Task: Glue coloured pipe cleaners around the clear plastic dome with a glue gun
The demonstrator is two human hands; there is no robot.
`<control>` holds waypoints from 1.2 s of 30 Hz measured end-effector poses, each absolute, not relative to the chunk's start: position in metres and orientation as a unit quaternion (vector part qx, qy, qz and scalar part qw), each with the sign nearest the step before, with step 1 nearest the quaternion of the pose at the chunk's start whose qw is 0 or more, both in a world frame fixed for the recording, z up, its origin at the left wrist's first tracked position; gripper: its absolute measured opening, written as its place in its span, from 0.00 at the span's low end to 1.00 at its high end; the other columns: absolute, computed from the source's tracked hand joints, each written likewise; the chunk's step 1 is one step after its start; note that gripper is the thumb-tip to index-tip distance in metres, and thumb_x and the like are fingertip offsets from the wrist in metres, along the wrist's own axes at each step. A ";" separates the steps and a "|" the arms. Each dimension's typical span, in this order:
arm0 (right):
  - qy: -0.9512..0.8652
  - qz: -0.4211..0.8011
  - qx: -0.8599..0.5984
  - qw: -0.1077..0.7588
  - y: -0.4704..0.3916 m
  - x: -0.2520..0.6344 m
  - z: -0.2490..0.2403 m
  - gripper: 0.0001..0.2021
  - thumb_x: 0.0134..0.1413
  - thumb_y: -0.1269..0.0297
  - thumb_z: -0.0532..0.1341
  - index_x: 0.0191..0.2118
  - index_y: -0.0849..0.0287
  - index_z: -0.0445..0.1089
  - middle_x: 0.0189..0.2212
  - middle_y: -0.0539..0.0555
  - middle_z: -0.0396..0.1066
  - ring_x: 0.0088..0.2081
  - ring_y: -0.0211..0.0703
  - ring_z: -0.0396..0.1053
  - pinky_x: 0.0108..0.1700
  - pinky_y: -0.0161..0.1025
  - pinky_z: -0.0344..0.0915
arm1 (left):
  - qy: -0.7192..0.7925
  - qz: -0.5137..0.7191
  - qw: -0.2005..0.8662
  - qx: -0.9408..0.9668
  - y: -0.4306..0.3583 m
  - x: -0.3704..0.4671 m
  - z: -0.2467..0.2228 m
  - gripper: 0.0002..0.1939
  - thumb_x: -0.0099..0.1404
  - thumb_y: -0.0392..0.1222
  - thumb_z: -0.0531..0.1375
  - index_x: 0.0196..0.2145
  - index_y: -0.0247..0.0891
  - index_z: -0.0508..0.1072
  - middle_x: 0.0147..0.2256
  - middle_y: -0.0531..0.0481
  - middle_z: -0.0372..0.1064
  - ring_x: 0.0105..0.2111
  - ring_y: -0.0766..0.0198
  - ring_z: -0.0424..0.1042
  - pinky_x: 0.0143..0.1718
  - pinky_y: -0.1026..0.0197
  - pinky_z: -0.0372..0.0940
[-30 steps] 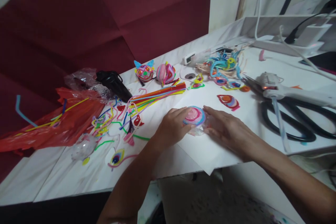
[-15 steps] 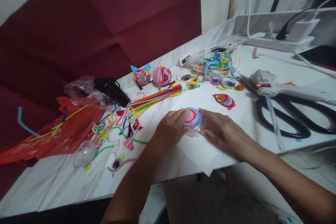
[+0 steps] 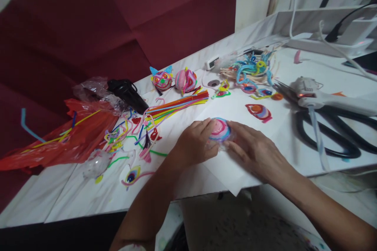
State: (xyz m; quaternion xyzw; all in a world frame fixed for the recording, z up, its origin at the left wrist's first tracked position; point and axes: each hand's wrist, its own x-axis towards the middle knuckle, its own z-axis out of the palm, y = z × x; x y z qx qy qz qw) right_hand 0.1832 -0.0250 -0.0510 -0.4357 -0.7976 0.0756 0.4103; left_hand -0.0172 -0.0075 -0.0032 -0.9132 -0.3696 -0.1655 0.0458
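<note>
Between my two hands, over a sheet of white paper [image 3: 228,174], is a round ball [image 3: 220,128] with pink, white and blue coiled bands on top and a clear, shiny lower part. My left hand [image 3: 196,143] is closed on its left side, the fingers curled against it. From the right, my right hand [image 3: 253,145] grips it with thumb and fingers. The underside of the ball is hidden. Just beyond lie a red eye-shaped piece of coiled pipe cleaner [image 3: 259,112] and a bundle of colored pipe cleaners [image 3: 179,106].
Scissors [image 3: 330,133] and a white glue gun [image 3: 309,94] lie at right. Two decorated balls [image 3: 161,80] stand by the wall. At left are a black glue-gun-like tool [image 3: 127,93], red plastic [image 3: 67,133] and a clear ball [image 3: 97,163]. A power strip [image 3: 330,43] sits back right.
The view has shifted slightly, so the table things sit a little further right. My left fingers have curled lower around the ball; both hands still hold it.
</note>
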 end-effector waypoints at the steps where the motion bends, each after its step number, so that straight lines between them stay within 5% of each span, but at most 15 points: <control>1: -0.797 0.067 -0.437 0.412 -0.025 0.182 -0.051 0.21 0.63 0.59 0.54 0.58 0.63 0.60 0.50 0.66 0.70 0.48 0.55 0.70 0.47 0.53 0.71 | -0.369 -0.167 0.047 -0.913 -0.007 -0.017 -0.004 0.27 0.61 0.44 0.56 0.54 0.23 0.63 0.53 0.28 0.67 0.53 0.47 0.68 0.54 0.47 0.65; 17: -0.727 -0.197 -0.526 0.396 -0.055 0.246 -0.018 0.17 0.61 0.64 0.57 0.52 0.67 0.68 0.46 0.66 0.72 0.45 0.59 0.70 0.46 0.53 0.68 | -0.376 -0.122 0.046 -0.918 -0.010 -0.018 0.002 0.26 0.64 0.40 0.55 0.57 0.24 0.60 0.56 0.29 0.63 0.54 0.47 0.66 0.55 0.46 0.65; 26: -0.692 -0.239 -0.605 0.313 -0.033 0.321 -0.032 0.13 0.62 0.64 0.52 0.40 0.60 0.74 0.36 0.57 0.77 0.34 0.47 0.74 0.34 0.40 0.70 | -0.374 -0.156 0.104 -0.908 -0.013 -0.012 -0.007 0.25 0.63 0.36 0.55 0.57 0.24 0.60 0.53 0.29 0.66 0.51 0.46 0.67 0.51 0.46 0.69; 30: -0.719 -0.218 -0.605 0.264 -0.026 0.324 -0.033 0.15 0.60 0.68 0.50 0.43 0.58 0.73 0.39 0.55 0.76 0.39 0.46 0.73 0.40 0.39 0.69 | -0.380 -0.171 0.127 -0.900 -0.014 -0.009 -0.012 0.25 0.64 0.37 0.54 0.57 0.25 0.59 0.52 0.29 0.67 0.48 0.46 0.69 0.48 0.46 0.71; 36: -0.708 -0.192 -0.659 0.165 0.001 0.345 -0.031 0.19 0.59 0.69 0.50 0.53 0.66 0.67 0.50 0.65 0.70 0.48 0.57 0.67 0.49 0.50 0.64 | -0.385 -0.183 0.113 -0.897 -0.014 -0.008 -0.013 0.25 0.64 0.38 0.55 0.57 0.27 0.60 0.51 0.31 0.67 0.48 0.47 0.68 0.49 0.46 0.70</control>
